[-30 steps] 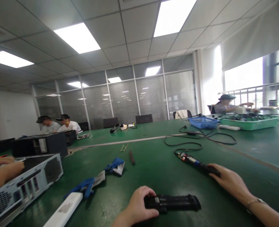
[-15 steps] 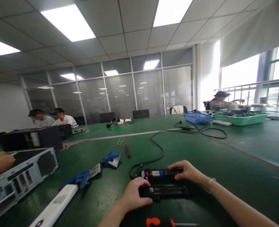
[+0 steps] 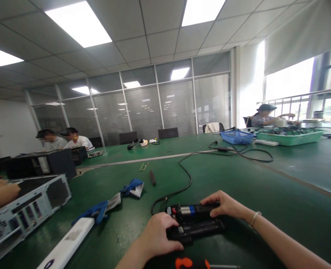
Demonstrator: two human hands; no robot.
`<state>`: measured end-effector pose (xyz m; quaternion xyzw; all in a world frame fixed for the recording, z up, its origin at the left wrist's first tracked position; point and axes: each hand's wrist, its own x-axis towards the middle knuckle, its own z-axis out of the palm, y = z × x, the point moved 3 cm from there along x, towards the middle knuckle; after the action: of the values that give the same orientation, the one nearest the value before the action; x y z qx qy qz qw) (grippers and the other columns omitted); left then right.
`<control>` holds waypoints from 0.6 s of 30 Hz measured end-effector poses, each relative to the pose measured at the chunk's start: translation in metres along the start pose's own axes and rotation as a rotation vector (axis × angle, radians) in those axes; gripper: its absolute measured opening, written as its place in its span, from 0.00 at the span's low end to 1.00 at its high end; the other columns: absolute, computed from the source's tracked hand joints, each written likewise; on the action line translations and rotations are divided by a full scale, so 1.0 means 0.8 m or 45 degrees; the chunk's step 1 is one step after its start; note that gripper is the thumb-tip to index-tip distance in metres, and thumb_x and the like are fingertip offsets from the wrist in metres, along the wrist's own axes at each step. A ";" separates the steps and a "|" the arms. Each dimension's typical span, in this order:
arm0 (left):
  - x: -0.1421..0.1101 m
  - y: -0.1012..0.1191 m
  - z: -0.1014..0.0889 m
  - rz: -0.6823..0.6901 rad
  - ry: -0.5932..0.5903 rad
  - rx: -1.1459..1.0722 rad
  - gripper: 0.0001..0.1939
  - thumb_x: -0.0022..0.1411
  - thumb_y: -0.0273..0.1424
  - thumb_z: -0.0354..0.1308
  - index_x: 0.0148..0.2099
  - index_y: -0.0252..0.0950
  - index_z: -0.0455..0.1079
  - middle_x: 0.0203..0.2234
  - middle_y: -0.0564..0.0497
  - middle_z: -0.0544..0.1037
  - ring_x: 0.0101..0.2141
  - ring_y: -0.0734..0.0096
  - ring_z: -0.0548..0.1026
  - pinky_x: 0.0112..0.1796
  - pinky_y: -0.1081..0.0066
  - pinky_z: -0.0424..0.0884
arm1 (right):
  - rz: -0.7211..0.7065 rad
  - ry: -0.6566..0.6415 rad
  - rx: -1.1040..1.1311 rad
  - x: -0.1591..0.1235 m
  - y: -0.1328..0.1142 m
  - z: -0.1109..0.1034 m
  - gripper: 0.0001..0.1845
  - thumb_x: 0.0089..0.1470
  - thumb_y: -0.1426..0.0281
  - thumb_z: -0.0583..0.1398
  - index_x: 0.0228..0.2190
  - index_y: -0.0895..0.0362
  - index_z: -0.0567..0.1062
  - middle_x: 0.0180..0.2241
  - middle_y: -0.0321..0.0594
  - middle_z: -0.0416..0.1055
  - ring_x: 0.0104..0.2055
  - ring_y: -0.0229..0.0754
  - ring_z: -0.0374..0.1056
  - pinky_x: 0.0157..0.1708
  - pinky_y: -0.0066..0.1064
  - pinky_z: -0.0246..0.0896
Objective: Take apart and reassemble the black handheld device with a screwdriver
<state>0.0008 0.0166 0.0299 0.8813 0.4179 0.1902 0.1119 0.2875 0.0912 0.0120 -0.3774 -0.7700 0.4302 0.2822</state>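
Note:
On the green table in front of me lies an opened black corded device with its casing in two long halves. The far half point(image 3: 188, 210) holds a silver and blue cylinder that looks like a motor, with red parts at its left end. My right hand point(image 3: 224, 205) grips the right end of this half, thumb and fingers on either side. The near half point(image 3: 200, 229) is a black shell. My left hand point(image 3: 161, 233) is closed around its left end. An orange and black screwdriver point(image 3: 193, 263) lies at the bottom edge, partly cut off.
A black cable point(image 3: 189, 175) runs back across the table. To the left are blue-grey gloves point(image 3: 98, 211), a white bar-shaped box point(image 3: 67, 244) and a metal computer case point(image 3: 28, 213) with another person's hands point(image 3: 1, 192) at it. Blue point(image 3: 236, 138) and green baskets point(image 3: 291, 139) stand far right.
The near shell half has tilted slightly, its right end rising a little, and my left hand has turned with it. My right hand keeps its hold. The view has shifted slightly.

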 end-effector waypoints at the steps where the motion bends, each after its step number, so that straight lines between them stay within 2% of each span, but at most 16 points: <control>1: 0.000 0.000 0.000 0.027 0.003 0.002 0.28 0.41 0.44 0.73 0.45 0.38 0.77 0.38 0.48 0.80 0.39 0.58 0.76 0.42 0.65 0.69 | 0.005 -0.006 0.005 0.000 0.000 0.000 0.28 0.38 0.64 0.70 0.45 0.57 0.79 0.44 0.43 0.76 0.47 0.53 0.70 0.53 0.40 0.61; 9: 0.000 0.005 -0.002 0.205 0.073 -0.015 0.27 0.42 0.40 0.73 0.45 0.36 0.77 0.38 0.47 0.81 0.39 0.58 0.75 0.44 0.64 0.69 | 0.000 -0.055 -0.006 -0.002 -0.011 0.000 0.28 0.39 0.62 0.69 0.44 0.58 0.79 0.42 0.42 0.77 0.45 0.51 0.71 0.51 0.39 0.63; 14: 0.000 0.007 -0.006 0.191 0.114 -0.061 0.25 0.41 0.37 0.73 0.43 0.36 0.77 0.37 0.47 0.81 0.39 0.59 0.75 0.44 0.64 0.69 | -0.017 -0.017 -0.041 -0.004 -0.003 0.000 0.26 0.42 0.62 0.69 0.45 0.56 0.79 0.45 0.41 0.76 0.48 0.51 0.70 0.54 0.39 0.60; 18: 0.000 0.007 -0.010 0.134 0.163 -0.106 0.24 0.40 0.34 0.73 0.42 0.36 0.76 0.38 0.48 0.80 0.39 0.60 0.75 0.45 0.65 0.68 | 0.009 0.092 -0.131 -0.005 0.012 -0.004 0.27 0.42 0.59 0.69 0.45 0.55 0.79 0.48 0.43 0.74 0.52 0.53 0.68 0.57 0.42 0.57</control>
<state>0.0015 0.0138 0.0389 0.8827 0.3690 0.2689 0.1113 0.2948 0.0927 0.0047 -0.4094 -0.7790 0.3772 0.2887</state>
